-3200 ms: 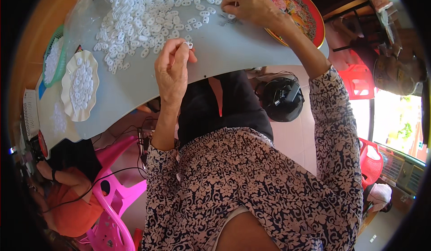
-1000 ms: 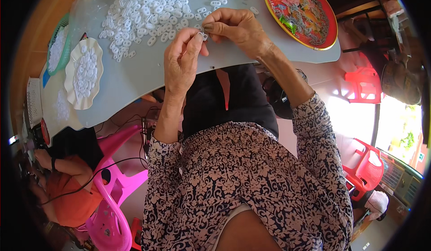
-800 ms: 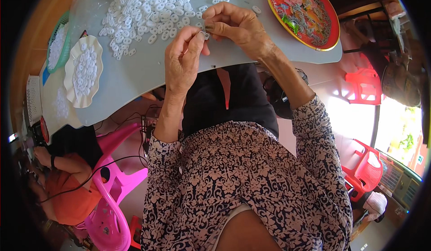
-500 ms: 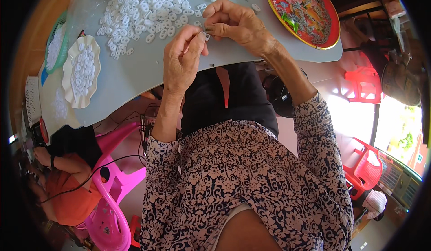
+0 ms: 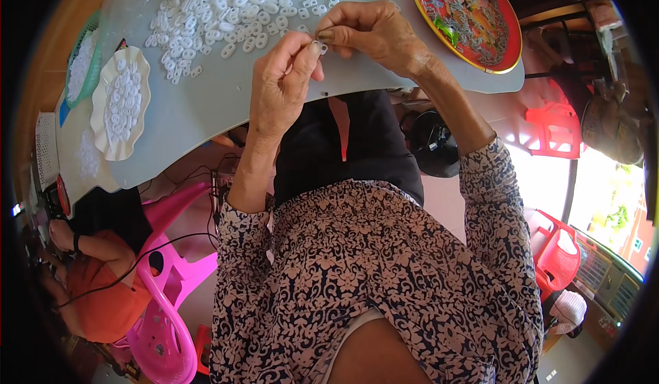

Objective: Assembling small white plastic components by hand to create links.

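My left hand (image 5: pixel 283 82) pinches a small white plastic piece (image 5: pixel 320 47) with holes in it between thumb and forefinger, just above the table's near edge. Thumb and forefinger of my right hand (image 5: pixel 374 32) are pressed together right at that piece. Whatever lies between those right fingertips is too small and covered to make out. Beyond both hands a large heap of similar white two-holed oval pieces (image 5: pixel 213 13) spreads over the grey table (image 5: pixel 206 113). To the right is a round red floral tray (image 5: pixel 506 58) with a yellow rim, strewn with small grey metal-looking bits.
A cream scalloped dish (image 5: pixel 103 133) of white pieces and a green basket (image 5: pixel 93 75) stand at the left. Below the table's left side are a pink chair (image 5: pixel 161 346) and another person in orange (image 5: pixel 110 301). Red stools (image 5: pixel 552 133) stand at the right.
My right hand has come closer to the piece in my left hand, its fingertips now meeting it. The view has shifted slightly; the left hand keeps its pinch.
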Motion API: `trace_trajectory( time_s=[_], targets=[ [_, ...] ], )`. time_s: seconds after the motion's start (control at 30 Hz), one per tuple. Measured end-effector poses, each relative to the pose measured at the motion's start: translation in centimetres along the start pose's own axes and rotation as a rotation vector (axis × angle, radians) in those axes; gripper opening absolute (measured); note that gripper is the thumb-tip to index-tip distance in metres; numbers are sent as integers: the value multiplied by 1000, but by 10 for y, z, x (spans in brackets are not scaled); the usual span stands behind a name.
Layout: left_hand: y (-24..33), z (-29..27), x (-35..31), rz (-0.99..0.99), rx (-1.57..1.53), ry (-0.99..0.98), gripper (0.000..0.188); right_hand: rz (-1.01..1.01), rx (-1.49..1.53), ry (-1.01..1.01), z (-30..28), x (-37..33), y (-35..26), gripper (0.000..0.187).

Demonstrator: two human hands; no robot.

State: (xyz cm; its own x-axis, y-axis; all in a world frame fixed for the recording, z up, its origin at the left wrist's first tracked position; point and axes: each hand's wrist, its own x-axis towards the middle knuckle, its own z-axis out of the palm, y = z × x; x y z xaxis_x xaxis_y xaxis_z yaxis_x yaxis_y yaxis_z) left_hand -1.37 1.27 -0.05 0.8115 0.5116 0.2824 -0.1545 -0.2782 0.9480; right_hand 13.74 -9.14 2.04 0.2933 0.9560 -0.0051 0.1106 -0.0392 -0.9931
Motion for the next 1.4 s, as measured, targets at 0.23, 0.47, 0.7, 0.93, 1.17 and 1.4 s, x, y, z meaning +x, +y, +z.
trace_trajectory(
  time_s=[0.23, 0.47, 0.7, 0.93, 1.17, 1.4],
  targets=[
    [-1, -2, -1, -84, -111, -40, 14, -26, -124, -13, -1, 3, 0, 21],
    [3, -2, 0, -103, -7, -27, 10, -59, -301, 93, 8, -1, -1, 15],
    [0, -2, -1, -100, -36, -32, 12, -13, -126, 81, 7, -3, -3, 20],
    [2, -2, -1, -67, -68, -20, 13, -78, -165, 104, 14, -5, -3, 18],
    [2, 3, -1, -19, -95, 46, 15, -89, -58, 200, 25, -11, -4, 18],
    [-3, 3, -2, -47, -78, 66, 17, -136, 97, 207, 32, -9, 8, 15]
  ],
)
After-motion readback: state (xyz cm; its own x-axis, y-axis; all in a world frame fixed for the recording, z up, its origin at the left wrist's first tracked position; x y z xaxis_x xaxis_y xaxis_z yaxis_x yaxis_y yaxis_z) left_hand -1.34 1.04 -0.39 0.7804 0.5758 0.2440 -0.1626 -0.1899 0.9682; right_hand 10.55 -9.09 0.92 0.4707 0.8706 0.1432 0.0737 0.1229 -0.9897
